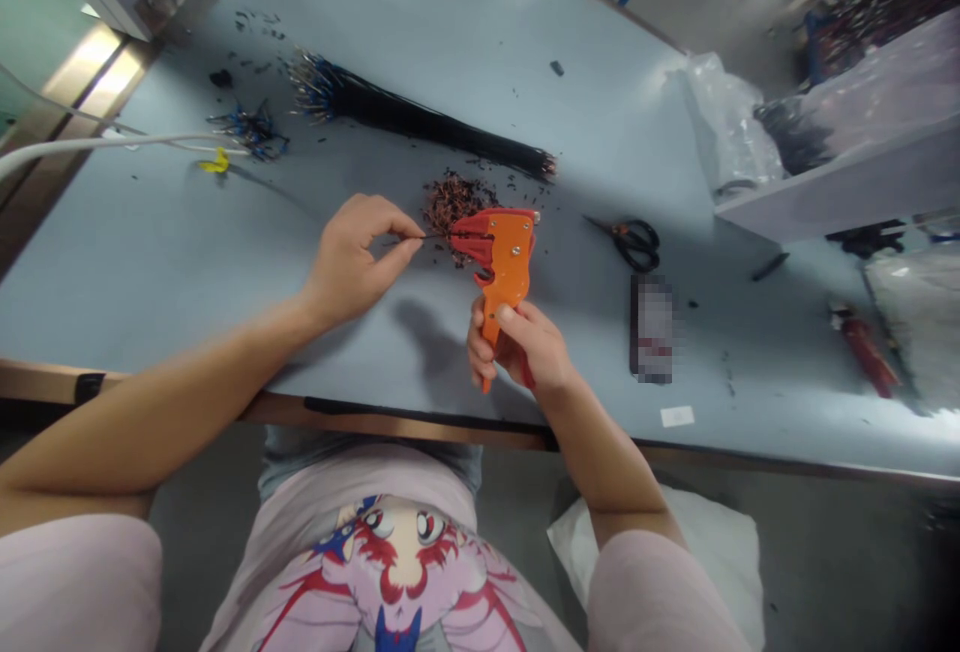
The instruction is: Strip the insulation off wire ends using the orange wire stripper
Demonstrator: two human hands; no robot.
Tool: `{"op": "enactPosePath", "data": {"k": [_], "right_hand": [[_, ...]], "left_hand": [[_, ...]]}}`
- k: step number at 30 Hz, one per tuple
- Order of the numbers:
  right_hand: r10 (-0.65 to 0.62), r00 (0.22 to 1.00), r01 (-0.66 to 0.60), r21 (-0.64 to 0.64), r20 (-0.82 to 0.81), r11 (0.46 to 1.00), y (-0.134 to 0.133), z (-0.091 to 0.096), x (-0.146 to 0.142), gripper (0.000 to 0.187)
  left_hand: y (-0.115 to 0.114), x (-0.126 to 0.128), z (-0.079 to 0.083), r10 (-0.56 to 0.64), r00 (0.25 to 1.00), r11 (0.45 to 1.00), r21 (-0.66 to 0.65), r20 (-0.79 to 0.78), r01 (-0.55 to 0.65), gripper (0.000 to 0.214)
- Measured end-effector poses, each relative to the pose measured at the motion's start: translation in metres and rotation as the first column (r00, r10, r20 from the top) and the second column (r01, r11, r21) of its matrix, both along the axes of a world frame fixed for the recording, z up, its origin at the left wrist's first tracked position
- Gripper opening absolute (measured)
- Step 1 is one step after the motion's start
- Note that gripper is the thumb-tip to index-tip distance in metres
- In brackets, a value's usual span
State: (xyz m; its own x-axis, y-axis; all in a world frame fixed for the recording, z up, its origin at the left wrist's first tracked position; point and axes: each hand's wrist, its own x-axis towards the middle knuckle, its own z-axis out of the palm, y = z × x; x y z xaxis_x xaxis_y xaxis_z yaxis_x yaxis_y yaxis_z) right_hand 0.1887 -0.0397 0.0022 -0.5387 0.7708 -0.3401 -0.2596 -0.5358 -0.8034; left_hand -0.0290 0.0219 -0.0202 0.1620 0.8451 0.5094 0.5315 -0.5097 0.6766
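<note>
My left hand (356, 262) pinches a thin black wire (405, 242) between thumb and forefinger. The wire's end reaches into the jaws of an orange wire stripper (502, 252), which my right hand (521, 347) grips by its handles. Just behind the jaws lies a heap of cut wire bits and insulation scraps (454, 204). Farther back on the pale blue table (600, 102) rests a long bundle of black wires (405, 114) with splayed blue and metal ends at one side.
Black scissors (635, 244), a pixelated object (651, 327) and a red-handled tool (866, 352) lie to the right. A small tangle of blue wires (255, 132) and a white cable (90, 144) sit left. A shelf (840, 162) overhangs the back right corner, beside a plastic bag (731, 122).
</note>
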Motion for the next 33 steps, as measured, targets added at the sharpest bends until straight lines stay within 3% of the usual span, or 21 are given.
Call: {"op": "enactPosePath", "data": {"k": [6,11,15,19,23,26,28,30,32,33], "right_hand": [[-0.036,0.997,0.037,0.018,-0.065,0.999,0.001,-0.007,-0.001,0.03],[0.08,0.991,-0.076,0.037,-0.108,0.996,0.005,-0.01,0.005,0.056],[0.114,0.984,-0.109,0.043,-0.138,0.993,0.007,-0.008,0.01,0.055],[0.114,0.986,-0.111,0.033,-0.125,0.993,0.006,-0.004,0.01,0.06],[0.018,0.998,-0.017,0.021,-0.068,1.0,0.007,-0.002,0.007,0.068],[-0.116,0.99,0.11,0.081,0.08,0.991,0.01,-0.002,0.008,0.069],[-0.187,0.958,0.146,0.188,0.219,0.971,0.011,-0.003,0.012,0.069],[-0.246,0.877,0.09,0.363,0.412,0.927,0.011,-0.003,0.015,0.063],[-0.322,0.709,-0.115,0.553,0.628,0.825,0.007,-0.003,0.014,0.054],[-0.367,0.6,-0.266,0.61,0.711,0.747,0.005,-0.003,0.012,0.051]], "left_hand": [[-0.001,0.001,0.001,-0.006,1.0,1.0,-0.031,-0.018,0.005,0.007],[0.002,-0.002,0.0,0.089,0.996,0.995,-0.035,-0.007,-0.089,0.007],[0.003,-0.004,0.0,0.13,0.992,0.991,-0.044,-0.004,-0.13,0.006],[0.004,-0.004,0.0,0.093,0.995,0.996,0.008,-0.047,-0.093,0.007],[0.006,-0.007,0.0,-0.013,0.984,0.988,0.147,-0.178,0.04,0.006],[0.009,-0.012,0.001,0.043,0.973,0.975,0.221,-0.225,0.008,0.006],[0.014,-0.016,0.002,0.137,0.986,0.978,0.169,-0.099,-0.119,0.004],[0.021,-0.021,0.002,0.246,0.964,0.969,0.006,0.096,-0.248,0.003],[0.028,-0.024,0.001,0.323,0.915,0.944,-0.156,0.24,-0.292,0.005],[0.03,-0.025,0.001,0.336,0.9,0.935,-0.208,0.276,-0.286,0.007]]}}
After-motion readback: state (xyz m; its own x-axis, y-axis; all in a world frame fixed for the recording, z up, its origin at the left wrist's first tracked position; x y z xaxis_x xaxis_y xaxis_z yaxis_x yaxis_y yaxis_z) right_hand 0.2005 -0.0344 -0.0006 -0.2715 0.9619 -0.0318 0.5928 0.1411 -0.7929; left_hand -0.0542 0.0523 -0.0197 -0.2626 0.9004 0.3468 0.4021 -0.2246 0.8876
